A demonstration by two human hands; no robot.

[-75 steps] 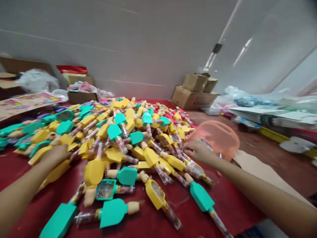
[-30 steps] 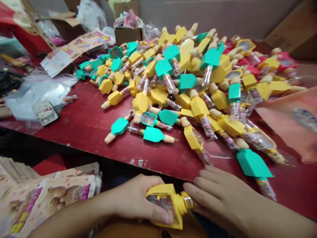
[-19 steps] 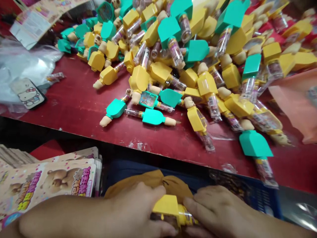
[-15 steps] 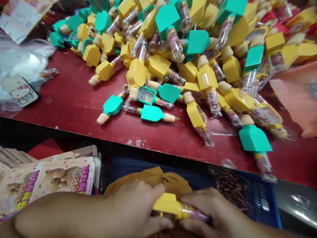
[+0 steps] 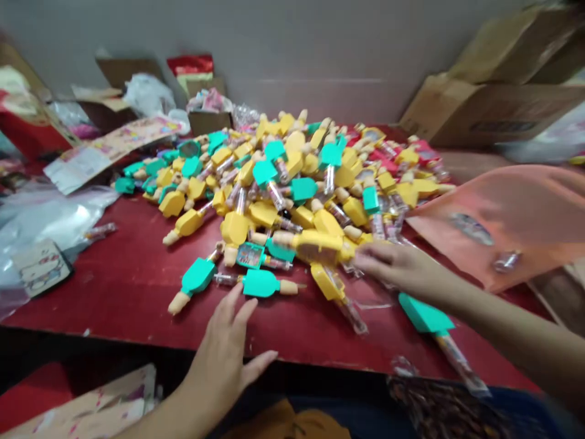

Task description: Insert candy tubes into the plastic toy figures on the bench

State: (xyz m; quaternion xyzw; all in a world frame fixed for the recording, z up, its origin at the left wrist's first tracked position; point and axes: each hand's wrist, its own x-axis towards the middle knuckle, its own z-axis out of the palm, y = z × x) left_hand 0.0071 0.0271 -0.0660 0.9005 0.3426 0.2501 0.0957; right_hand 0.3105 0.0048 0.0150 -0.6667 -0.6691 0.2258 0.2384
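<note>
A big pile of yellow and teal toy candy tubes [image 5: 292, 177] lies on the red table [image 5: 119, 286]. My left hand [image 5: 226, 356] hovers open over the table's near edge, fingers spread, its tips close to a teal toy [image 5: 260, 283]. My right hand [image 5: 395, 268] reaches in from the right to the front of the pile. Its fingers are closed on the tube end of a yellow toy [image 5: 317, 244], which points left just above the heap. Another teal toy [image 5: 423, 314] lies under my right wrist.
A pink plastic basket [image 5: 503, 213] lies on its side at the right. Cardboard boxes [image 5: 484, 107] stand behind it and at the back left. Clear plastic bags [image 5: 46, 213] and a cartoon card [image 5: 39, 271] lie at the left. Printed cards [image 5: 91, 408] sit below the table edge.
Both hands rose from my lap to the table. The left hand let go of the yellow toy and opened; the right hand carried the toy to the pile. The view tilted up.
</note>
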